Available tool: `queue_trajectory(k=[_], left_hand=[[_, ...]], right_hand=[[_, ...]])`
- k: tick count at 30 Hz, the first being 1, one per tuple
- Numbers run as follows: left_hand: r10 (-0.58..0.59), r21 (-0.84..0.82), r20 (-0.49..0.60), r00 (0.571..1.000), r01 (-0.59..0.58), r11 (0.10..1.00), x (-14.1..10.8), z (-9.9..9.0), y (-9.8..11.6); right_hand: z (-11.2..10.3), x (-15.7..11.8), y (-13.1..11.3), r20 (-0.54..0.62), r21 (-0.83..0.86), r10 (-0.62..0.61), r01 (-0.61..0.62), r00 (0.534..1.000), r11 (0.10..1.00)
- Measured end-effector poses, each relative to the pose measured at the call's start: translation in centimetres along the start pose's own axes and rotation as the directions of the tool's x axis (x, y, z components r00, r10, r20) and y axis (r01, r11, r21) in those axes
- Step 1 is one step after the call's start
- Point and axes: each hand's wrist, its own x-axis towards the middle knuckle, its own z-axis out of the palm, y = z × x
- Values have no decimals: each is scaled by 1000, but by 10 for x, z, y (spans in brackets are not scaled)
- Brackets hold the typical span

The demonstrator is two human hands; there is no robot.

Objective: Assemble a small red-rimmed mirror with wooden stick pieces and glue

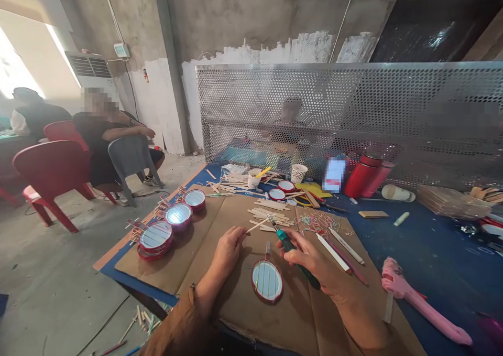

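Note:
My left hand (230,246) is closed, pinching a thin wooden stick (257,225) that points up and to the right. In my right hand (304,254) are green-handled cutting pliers (285,239), whose metal jaws meet the stick's far end. Whether the jaws are fully closed on it I cannot tell. Below, between both hands, a small round banjo-like piece (267,281) with a red rim, white face and strings lies on the cardboard (192,264). Flat wooden craft sticks (271,214) lie just beyond my hands.
Stacked round banjo-like pieces (156,235) stand at the left. Rubber bands (316,222) and pens (334,252) lie to the right, near a pink glue gun (422,301). Paper cups (254,179), a phone (334,175) and a red bottle (362,176) stand before a perforated metal screen (251,109). People sit beyond.

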Motion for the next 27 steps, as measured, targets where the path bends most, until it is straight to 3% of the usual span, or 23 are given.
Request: queue_trajectory(k=[8, 27], left_hand=[[13, 85, 15, 1000, -15, 996, 0, -2, -2], [-20, 118, 6, 1000, 19, 993, -2, -3, 1]], right_hand=[[5, 3, 6, -69, -31, 60, -62, 996, 998], [9, 5, 1, -76, -61, 21, -25, 997, 998]])
